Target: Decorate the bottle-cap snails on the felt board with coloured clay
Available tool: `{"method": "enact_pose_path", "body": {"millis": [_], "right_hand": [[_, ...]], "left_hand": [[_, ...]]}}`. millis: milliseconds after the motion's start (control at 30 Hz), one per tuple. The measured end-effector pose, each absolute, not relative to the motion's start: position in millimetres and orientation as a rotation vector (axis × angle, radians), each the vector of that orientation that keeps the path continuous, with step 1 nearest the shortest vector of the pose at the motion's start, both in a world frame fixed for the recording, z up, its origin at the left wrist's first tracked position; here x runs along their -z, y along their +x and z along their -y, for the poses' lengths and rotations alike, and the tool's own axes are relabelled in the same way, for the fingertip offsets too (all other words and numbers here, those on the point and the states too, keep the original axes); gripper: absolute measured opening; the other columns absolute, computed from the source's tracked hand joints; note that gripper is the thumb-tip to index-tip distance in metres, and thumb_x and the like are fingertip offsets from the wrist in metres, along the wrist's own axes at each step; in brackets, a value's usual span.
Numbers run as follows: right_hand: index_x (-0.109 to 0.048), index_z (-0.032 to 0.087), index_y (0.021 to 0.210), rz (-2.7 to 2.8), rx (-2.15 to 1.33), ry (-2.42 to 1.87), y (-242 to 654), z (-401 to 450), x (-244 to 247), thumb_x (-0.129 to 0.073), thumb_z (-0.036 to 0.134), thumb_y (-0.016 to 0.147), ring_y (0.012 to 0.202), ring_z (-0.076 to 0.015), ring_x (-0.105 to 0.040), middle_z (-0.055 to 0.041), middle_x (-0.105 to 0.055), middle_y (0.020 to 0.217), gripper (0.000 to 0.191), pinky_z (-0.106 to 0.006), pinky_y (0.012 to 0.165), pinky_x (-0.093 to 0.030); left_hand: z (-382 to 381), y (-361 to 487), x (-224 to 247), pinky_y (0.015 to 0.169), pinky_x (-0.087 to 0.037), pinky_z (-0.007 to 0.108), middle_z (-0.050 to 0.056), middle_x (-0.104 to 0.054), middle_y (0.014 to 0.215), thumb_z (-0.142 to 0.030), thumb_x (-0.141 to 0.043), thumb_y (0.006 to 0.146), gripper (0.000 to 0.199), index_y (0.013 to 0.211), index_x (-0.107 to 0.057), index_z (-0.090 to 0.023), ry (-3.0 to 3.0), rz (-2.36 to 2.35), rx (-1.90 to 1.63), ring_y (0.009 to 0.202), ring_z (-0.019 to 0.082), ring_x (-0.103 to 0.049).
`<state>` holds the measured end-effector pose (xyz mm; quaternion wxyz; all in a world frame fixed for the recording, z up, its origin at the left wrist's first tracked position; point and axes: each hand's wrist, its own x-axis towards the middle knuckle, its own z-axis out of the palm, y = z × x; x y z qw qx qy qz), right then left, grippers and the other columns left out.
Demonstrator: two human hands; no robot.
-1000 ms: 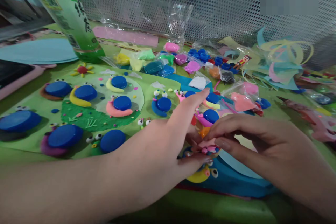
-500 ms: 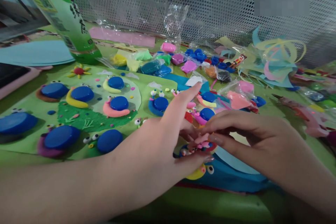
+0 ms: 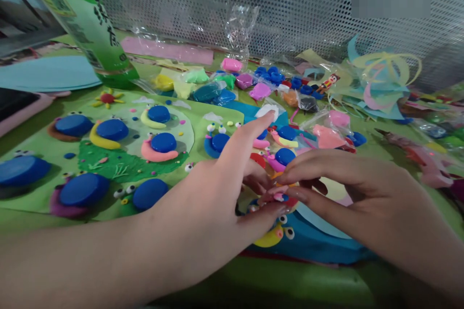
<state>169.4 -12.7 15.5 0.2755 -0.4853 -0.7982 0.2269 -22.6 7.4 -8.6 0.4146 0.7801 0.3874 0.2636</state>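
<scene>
My left hand (image 3: 213, 198) is closed at the thumb and lower fingers around a small pink piece of modelling clay (image 3: 280, 197), while its index finger points up and away. From the other side my right hand (image 3: 357, 186) pinches the same pink clay between thumb and fingertips. Much of the piece is hidden by the fingers. Just below lies a yellow clay snail (image 3: 268, 239) with googly eyes on a blue card (image 3: 319, 244). Beyond the fingertips are more clay snails with blue bottle-cap shells, such as a pink one (image 3: 284, 157).
A green card (image 3: 195, 166) with several cap-shelled snails lies to the left. A green tea bottle (image 3: 105, 43) stands behind it. Bagged clay (image 3: 328, 136), paper strips (image 3: 387, 77) and a pink glue gun (image 3: 431, 159) lie at the back and right. A perforated metal panel (image 3: 290, 5) rises behind.
My fingertips have shifted slightly around the pink clay, and a bit of blue now shows beside it. My left index finger has dipped a little to the left. The view has barely moved.
</scene>
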Motion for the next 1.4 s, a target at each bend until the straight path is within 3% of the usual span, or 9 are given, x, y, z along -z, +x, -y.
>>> {"method": "enact_pose_path", "body": {"millis": [233,567,967,1400], "right_hand": [[-0.065,0.023,0.088,2.253,-0.518,-1.221,173.3,13.7,-16.5,-0.057,0.015,0.084,0.077,-0.0076,-0.060,0.0060,-0.065,0.087,0.011,-0.015,0.071,-0.048],[-0.064,0.020,0.089,2.313,-0.406,-1.143,175.0,11.8,-16.4,-0.056,0.014,0.084,0.080,-0.0091,-0.061,0.0045,-0.065,0.089,0.011,-0.015,0.075,-0.049],[-0.063,0.017,0.093,2.416,-0.232,-1.033,177.3,12.5,-15.0,-0.048,0.014,0.090,0.086,-0.0097,-0.059,0.0013,-0.064,0.093,0.015,-0.015,0.086,-0.046],[-0.058,0.016,0.086,2.511,0.022,-0.972,175.2,12.4,-11.2,-0.043,0.013,0.093,0.079,-0.0139,-0.059,-0.0006,-0.063,0.087,0.017,-0.027,0.072,-0.046]], "left_hand": [[-6.7,-24.3,4.6,0.064,-0.053,0.023,-0.007,-0.066,0.082,-0.035,-0.059,0.081,0.072,0.134,-0.010,-0.037,1.983,-0.966,-0.632,0.078,0.016,-0.064],[-5.3,-21.8,6.0,0.058,-0.052,0.018,-0.008,-0.067,0.082,-0.029,-0.060,0.080,0.069,0.135,-0.017,-0.035,2.030,-1.007,-0.745,0.076,0.014,-0.064],[-5.6,-22.4,8.5,0.068,-0.055,0.018,-0.004,-0.067,0.090,-0.031,-0.062,0.078,0.075,0.137,-0.015,-0.028,1.948,-1.000,-0.757,0.078,0.013,-0.064],[-10.0,-20.6,8.2,0.064,-0.051,0.013,-0.009,-0.066,0.078,-0.024,-0.064,0.075,0.071,0.132,-0.022,-0.031,1.811,-0.951,-0.760,0.072,0.009,-0.063]]}}
